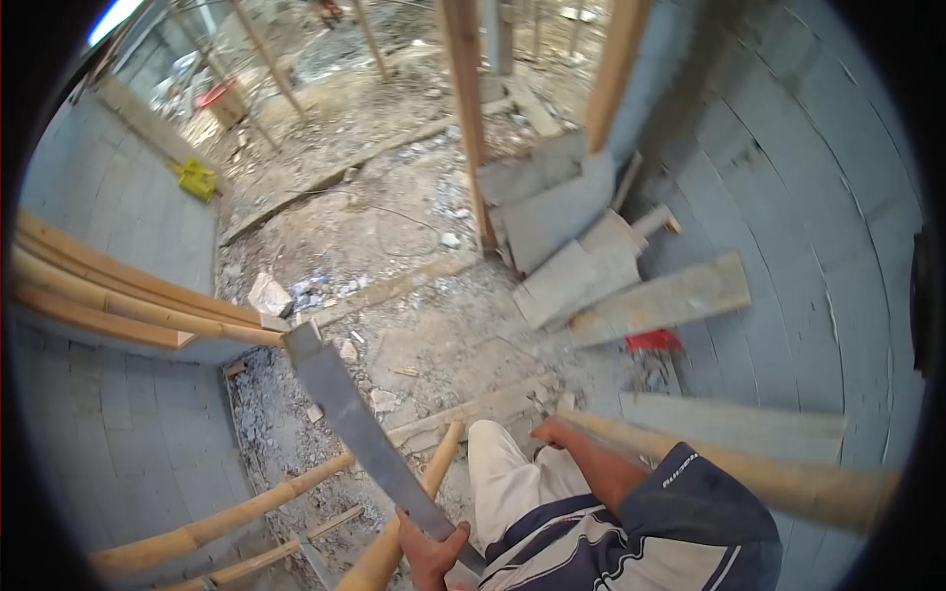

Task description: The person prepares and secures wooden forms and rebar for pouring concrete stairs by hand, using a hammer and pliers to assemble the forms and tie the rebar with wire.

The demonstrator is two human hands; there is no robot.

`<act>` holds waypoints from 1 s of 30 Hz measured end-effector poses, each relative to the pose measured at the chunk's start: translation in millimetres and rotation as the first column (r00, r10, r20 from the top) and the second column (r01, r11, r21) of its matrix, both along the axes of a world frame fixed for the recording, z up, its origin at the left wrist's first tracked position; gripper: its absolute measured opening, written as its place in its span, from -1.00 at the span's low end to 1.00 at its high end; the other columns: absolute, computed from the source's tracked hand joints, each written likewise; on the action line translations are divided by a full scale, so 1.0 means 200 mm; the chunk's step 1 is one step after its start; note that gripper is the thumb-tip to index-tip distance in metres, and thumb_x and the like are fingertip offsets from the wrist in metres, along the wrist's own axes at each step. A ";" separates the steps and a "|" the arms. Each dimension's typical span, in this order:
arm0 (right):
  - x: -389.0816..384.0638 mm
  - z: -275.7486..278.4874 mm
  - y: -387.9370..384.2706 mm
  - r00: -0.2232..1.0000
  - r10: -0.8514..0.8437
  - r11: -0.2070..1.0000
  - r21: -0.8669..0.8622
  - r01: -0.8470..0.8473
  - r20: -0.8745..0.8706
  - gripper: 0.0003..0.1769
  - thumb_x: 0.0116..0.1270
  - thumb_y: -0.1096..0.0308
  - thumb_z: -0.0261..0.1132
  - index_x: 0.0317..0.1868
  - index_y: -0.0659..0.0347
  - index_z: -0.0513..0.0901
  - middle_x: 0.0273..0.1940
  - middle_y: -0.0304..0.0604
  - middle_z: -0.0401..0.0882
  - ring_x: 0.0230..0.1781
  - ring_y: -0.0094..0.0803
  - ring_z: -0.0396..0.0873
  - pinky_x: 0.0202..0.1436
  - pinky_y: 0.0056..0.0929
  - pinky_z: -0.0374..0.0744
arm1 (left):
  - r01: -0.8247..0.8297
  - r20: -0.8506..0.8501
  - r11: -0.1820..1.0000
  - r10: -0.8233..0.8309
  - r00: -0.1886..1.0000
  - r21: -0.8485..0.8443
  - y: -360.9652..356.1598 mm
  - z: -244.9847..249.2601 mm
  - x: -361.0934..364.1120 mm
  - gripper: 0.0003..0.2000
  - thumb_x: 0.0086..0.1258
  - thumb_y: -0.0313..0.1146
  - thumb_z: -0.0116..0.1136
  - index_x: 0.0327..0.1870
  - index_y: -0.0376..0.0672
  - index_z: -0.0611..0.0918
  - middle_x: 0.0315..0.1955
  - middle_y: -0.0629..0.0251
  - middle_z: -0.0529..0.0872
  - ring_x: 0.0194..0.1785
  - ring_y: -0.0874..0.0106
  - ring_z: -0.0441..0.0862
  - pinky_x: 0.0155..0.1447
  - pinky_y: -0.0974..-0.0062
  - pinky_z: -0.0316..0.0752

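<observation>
My left hand [429, 552] is closed round the near end of a long grey plank [367, 433]. The plank slants up and away to the left, and its far end reaches the wooden frame on the left wall. A bamboo pole [441, 463] passes under the plank near this hand. Over my right knee, my right hand [558, 433] is closed on a thin tool with a small metal end [537, 402]; most of it is hidden or too small to make out. A thick bamboo pole [729, 468] runs beside my right forearm.
Grey boards [581, 266] lie piled by the right block wall [788, 197], with a red scrap [653, 341] below. Upright timber posts [463, 118] stand ahead. Bamboo rails [227, 512] cross at lower left. Rubble covers the ground; a red bucket [225, 102] stands far left.
</observation>
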State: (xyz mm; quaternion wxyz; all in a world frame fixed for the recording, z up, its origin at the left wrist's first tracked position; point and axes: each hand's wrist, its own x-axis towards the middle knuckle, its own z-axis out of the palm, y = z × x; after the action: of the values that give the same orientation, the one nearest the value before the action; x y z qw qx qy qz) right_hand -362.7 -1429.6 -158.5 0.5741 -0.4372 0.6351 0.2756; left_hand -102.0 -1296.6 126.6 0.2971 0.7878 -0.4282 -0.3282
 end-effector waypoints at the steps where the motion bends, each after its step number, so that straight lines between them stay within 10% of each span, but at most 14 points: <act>1: 0.01 -0.02 -0.07 1.000 0.000 1.000 -0.008 0.000 0.030 -0.13 0.34 -0.35 0.03 -0.42 0.51 0.62 -0.59 0.07 0.52 -0.64 -0.13 0.49 -0.52 -0.02 0.42 | -0.021 -0.012 0.999 0.020 1.000 -0.025 -0.02 0.00 0.04 -0.45 -0.21 -0.35 0.50 -0.13 -0.23 0.48 -0.36 0.30 0.58 -0.33 0.43 0.56 -0.21 0.45 0.50; 3: -0.03 -0.27 -0.17 0.919 0.345 0.911 -0.303 -0.279 0.190 -0.13 0.33 -0.34 0.05 -0.36 0.55 0.61 -0.53 0.10 0.57 -0.55 -0.10 0.54 -0.42 -0.03 0.49 | -0.120 -0.120 0.989 0.109 0.987 -0.088 -0.03 -0.09 0.15 -0.44 -0.15 -0.43 0.46 -0.06 -0.25 0.46 -0.30 0.28 0.56 -0.24 0.40 0.58 -0.14 0.39 0.53; 7: 0.11 -0.19 -0.63 0.992 0.059 0.997 -0.048 -0.054 0.112 -0.29 0.24 -0.24 0.28 -0.64 0.34 0.54 -0.71 -0.09 0.38 -0.75 -0.28 0.32 -0.65 -0.19 0.31 | -0.414 0.081 0.908 0.418 0.905 -0.059 -0.31 -0.16 0.27 -0.31 0.02 -0.23 0.47 0.18 -0.34 0.45 -0.19 0.12 0.60 -0.10 0.22 0.56 0.02 0.30 0.49; 12: 0.47 0.12 -1.40 0.975 0.192 0.981 -0.034 -0.189 0.115 -0.32 0.19 -0.24 0.34 -0.68 0.28 0.50 -0.72 -0.14 0.35 -0.78 -0.33 0.27 -0.67 -0.21 0.28 | -0.588 -0.320 0.807 0.574 0.754 0.061 -0.89 -0.13 0.64 -0.30 0.06 -0.23 0.44 0.26 -0.23 0.42 0.19 0.09 0.46 0.22 0.26 0.44 0.27 0.29 0.38; 16: 0.45 -0.24 -1.91 0.890 0.394 0.900 -0.290 -0.325 0.227 -0.25 0.15 -0.30 0.32 -0.46 0.43 0.66 -0.62 -0.13 0.48 -0.68 -0.27 0.44 -0.58 -0.21 0.43 | -0.702 -0.381 0.705 0.625 0.681 -0.099 -1.15 -0.14 0.90 -0.43 -0.13 -0.49 0.41 -0.01 -0.26 0.43 -0.26 0.27 0.54 -0.17 0.38 0.59 -0.07 0.34 0.55; 19: 0.85 0.50 -2.45 0.983 0.064 0.952 -0.305 -0.007 0.175 -0.32 0.20 -0.23 0.32 -0.34 0.40 0.65 -0.57 -0.04 0.56 -0.66 -0.29 0.51 -0.57 -0.26 0.45 | -0.732 -0.424 0.679 0.645 0.636 -0.066 -1.52 0.11 1.08 -0.53 -0.14 -0.55 0.42 -0.13 -0.27 0.49 -0.27 0.27 0.57 -0.20 0.44 0.58 -0.09 0.43 0.51; 22: 1.12 0.59 -2.88 0.996 0.038 0.838 -0.546 0.014 0.085 -0.44 0.23 -0.12 0.36 -0.41 0.33 0.60 -0.61 -0.13 0.50 -0.71 -0.36 0.44 -0.62 -0.30 0.41 | -0.649 -0.395 0.754 0.567 0.723 -0.104 -1.76 0.08 1.34 -0.53 -0.15 -0.52 0.42 -0.13 -0.28 0.49 -0.29 0.28 0.58 -0.22 0.44 0.58 -0.10 0.43 0.52; 28: 1.37 0.31 -3.70 0.964 -0.184 0.910 -0.338 0.241 0.192 -0.48 0.31 -0.07 0.31 -0.41 0.33 0.56 -0.66 -0.18 0.42 -0.78 -0.36 0.36 -0.69 -0.32 0.34 | -0.702 -0.203 0.695 0.673 0.712 -0.158 -2.54 0.12 1.76 -0.54 -0.15 -0.48 0.41 -0.15 -0.21 0.50 -0.30 0.29 0.58 -0.24 0.44 0.56 -0.14 0.44 0.48; 30: 1.41 0.10 -3.93 0.978 0.196 0.880 -0.454 -0.143 0.070 -0.34 0.28 -0.16 0.31 -0.59 0.37 0.54 -0.69 -0.11 0.44 -0.73 -0.32 0.38 -0.62 -0.21 0.34 | -0.660 -0.047 0.723 0.666 0.745 -0.204 -2.76 0.08 1.94 -0.51 -0.11 -0.47 0.38 -0.08 -0.22 0.47 -0.24 0.30 0.55 -0.17 0.43 0.55 -0.06 0.40 0.48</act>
State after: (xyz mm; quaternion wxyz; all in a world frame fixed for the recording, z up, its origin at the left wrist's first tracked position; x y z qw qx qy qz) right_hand -81.0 -2215.5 -137.8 0.4674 -0.6261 0.6067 0.1464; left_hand 286.3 -1848.7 142.9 0.4687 0.8579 -0.1548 -0.1425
